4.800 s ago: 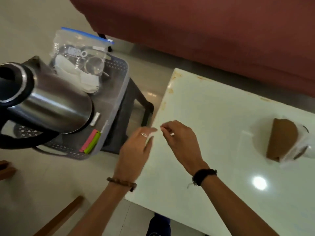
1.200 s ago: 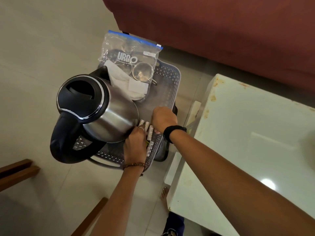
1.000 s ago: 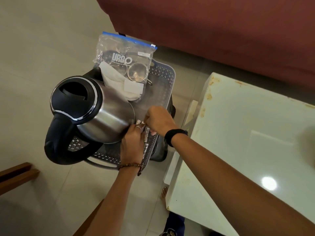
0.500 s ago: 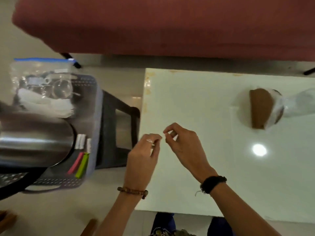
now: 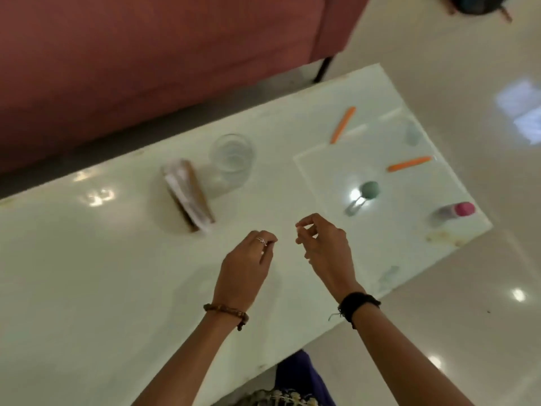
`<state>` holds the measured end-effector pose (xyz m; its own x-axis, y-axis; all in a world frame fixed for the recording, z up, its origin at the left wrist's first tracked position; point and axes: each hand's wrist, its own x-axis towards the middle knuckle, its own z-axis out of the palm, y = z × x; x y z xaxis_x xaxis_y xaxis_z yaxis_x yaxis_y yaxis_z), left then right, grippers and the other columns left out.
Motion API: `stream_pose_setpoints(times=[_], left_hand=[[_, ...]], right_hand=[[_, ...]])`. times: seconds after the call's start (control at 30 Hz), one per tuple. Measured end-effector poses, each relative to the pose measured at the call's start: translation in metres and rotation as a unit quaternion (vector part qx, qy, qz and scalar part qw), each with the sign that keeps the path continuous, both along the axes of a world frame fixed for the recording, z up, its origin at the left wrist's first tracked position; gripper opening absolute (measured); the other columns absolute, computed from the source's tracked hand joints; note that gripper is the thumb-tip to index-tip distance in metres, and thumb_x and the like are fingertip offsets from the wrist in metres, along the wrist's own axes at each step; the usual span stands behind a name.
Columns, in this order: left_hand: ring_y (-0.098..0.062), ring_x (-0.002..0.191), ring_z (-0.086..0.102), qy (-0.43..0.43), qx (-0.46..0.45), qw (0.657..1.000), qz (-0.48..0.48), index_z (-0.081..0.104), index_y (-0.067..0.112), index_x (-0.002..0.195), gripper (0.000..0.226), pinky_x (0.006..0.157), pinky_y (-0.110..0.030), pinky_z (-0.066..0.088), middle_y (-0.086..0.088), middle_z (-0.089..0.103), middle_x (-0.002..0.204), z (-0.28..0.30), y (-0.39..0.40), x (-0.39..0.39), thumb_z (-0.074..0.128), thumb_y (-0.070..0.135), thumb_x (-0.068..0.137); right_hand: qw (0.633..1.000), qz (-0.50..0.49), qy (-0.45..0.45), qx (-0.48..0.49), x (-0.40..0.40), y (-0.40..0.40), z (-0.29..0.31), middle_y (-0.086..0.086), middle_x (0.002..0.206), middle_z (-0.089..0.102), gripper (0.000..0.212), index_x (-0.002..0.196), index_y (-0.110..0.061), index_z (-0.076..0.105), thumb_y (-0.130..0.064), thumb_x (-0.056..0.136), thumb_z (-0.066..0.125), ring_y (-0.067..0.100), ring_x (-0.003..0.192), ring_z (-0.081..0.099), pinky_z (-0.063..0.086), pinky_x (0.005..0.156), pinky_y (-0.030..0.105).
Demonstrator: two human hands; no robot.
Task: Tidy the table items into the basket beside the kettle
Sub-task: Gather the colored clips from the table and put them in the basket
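Two orange sticks (image 5: 343, 124), one glass (image 5: 231, 157), two hands (image 5: 244, 266).

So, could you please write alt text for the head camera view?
Two hands, left and right, hover with curled fingers over a white table. On it lie a drinking glass, a brown packet, two orange sticks, a green spoon and a pink-capped bottle.

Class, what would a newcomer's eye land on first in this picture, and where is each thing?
Two hands, left hand and right hand, hover with curled fingers over the white table. Beyond them stand a clear glass and a brown packet; two orange sticks lie far right.
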<state>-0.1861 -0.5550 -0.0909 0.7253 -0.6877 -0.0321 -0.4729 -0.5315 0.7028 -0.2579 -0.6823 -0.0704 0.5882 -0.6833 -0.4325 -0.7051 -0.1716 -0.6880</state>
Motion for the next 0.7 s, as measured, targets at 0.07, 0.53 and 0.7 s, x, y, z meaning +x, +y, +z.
stream_pose_setpoints(times=[0.07, 0.53, 0.7], left_hand=[[-0.016, 0.069, 0.064, 0.001, 0.004, 0.999, -0.041, 0.064, 0.014, 0.091, 0.008, 0.065, -0.019, 0.047, 0.0, 0.068, 0.087, -0.011, -0.052, -0.005, 0.058, 0.009, 0.087], [-0.026, 0.132, 0.035, -0.084, 0.14, 0.971, -0.173, 0.056, 0.016, 0.123, 0.036, 0.103, -0.04, 0.038, -0.009, 0.037, 0.146, -0.073, -0.305, 0.056, 0.05, 0.005, 0.089], [-0.035, 0.111, 0.048, -0.108, 0.223, 0.954, -0.167, 0.06, 0.011, 0.111, 0.023, 0.086, -0.043, 0.044, -0.017, 0.047, 0.125, -0.082, -0.336, 0.072, 0.05, 0.012, 0.09]], right_hand=[[0.999, -0.044, 0.004, 0.004, -0.013, -0.047, -0.006, -0.001, 0.077, 0.068, 0.009, 0.09, -0.02, 0.06, -0.021, 0.09, 0.051, 0.02, 0.065, 0.062, 0.056, 0.067, 0.041], [0.941, -0.325, 0.011, 0.095, -0.042, -0.28, -0.072, 0.016, 0.087, 0.07, 0.048, 0.089, 0.001, 0.065, -0.046, 0.079, 0.064, 0.033, 0.078, 0.066, 0.055, 0.082, 0.05], [0.945, -0.307, 0.044, 0.106, -0.026, -0.305, -0.084, 0.014, 0.1, 0.069, 0.053, 0.096, -0.004, 0.065, -0.054, 0.077, 0.059, 0.032, 0.091, 0.067, 0.055, 0.085, 0.046]])
